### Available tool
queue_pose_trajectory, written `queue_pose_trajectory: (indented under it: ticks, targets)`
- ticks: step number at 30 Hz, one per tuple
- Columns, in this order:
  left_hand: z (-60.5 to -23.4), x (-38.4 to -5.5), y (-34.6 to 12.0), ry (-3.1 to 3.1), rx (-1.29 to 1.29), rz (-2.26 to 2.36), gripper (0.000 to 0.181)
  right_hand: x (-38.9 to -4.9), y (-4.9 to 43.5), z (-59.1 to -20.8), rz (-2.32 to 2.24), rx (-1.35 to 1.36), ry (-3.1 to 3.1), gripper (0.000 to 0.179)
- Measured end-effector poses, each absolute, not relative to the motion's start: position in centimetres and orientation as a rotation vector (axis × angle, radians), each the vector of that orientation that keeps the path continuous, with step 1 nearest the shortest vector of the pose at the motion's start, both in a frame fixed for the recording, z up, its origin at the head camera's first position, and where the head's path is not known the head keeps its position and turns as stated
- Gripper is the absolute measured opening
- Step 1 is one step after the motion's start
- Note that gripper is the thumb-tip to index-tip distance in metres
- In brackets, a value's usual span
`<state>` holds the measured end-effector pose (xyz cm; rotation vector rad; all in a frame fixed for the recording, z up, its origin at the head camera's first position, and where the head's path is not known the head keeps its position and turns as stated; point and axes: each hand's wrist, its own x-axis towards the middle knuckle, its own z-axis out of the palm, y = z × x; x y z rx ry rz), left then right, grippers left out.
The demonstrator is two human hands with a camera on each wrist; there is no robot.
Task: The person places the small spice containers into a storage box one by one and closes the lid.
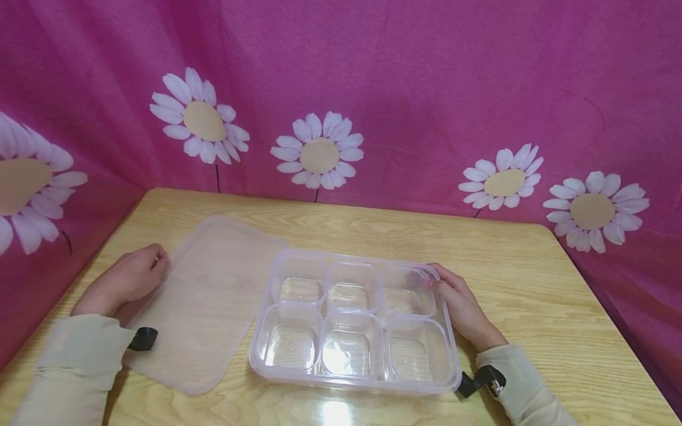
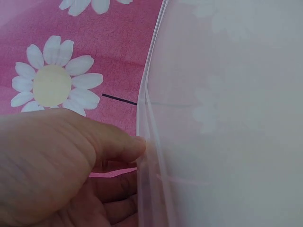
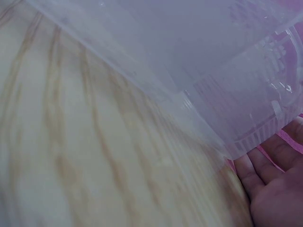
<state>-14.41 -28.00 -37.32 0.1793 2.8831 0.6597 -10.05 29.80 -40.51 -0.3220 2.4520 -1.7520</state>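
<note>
A clear plastic box (image 1: 354,378) with six square compartments, nothing visible in them, is at the middle of the table. My right hand (image 1: 462,303) holds its right side by the far corner. In the right wrist view, the fingers (image 3: 265,163) reach under the end of the box, which is tilted in that view. Left of the box is its flat translucent lid (image 1: 208,307), one corner close to the box's rim. My left hand (image 1: 130,278) pinches the lid's left edge. The left wrist view shows the thumb (image 2: 125,144) on that edge, with the other fingers curled beneath.
The wooden table (image 1: 522,284) extends behind and to the right of the box. A pink cloth (image 1: 410,89) printed with white daisies hangs around its back and sides. Black straps with small devices (image 1: 482,381) are on both sleeved wrists.
</note>
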Motion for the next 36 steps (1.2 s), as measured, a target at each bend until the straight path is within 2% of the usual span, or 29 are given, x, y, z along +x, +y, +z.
queue_pose_trajectory:
  ticks: [8,13,21,36]
  targets:
    - [-38.1,-14.5,-27.6,2.763,0.123,0.857,0.051,-10.0,29.8,-40.4,-1.749,-0.320,2.450,0.036]
    - [-37.8,-13.9,-27.4,2.702,0.052,1.033,0.059,-10.1,29.7,-40.5,-1.746,-0.332,2.469,0.036]
    - [-37.0,-13.9,-27.0,2.790,-0.027,1.107,0.056,-10.2,29.8,-40.6,-1.773,-0.359,2.457,0.037]
    - [-35.8,-14.1,-27.1,3.223,0.000,1.021,0.041,-10.0,29.6,-40.4,-1.777,-0.332,2.420,0.034]
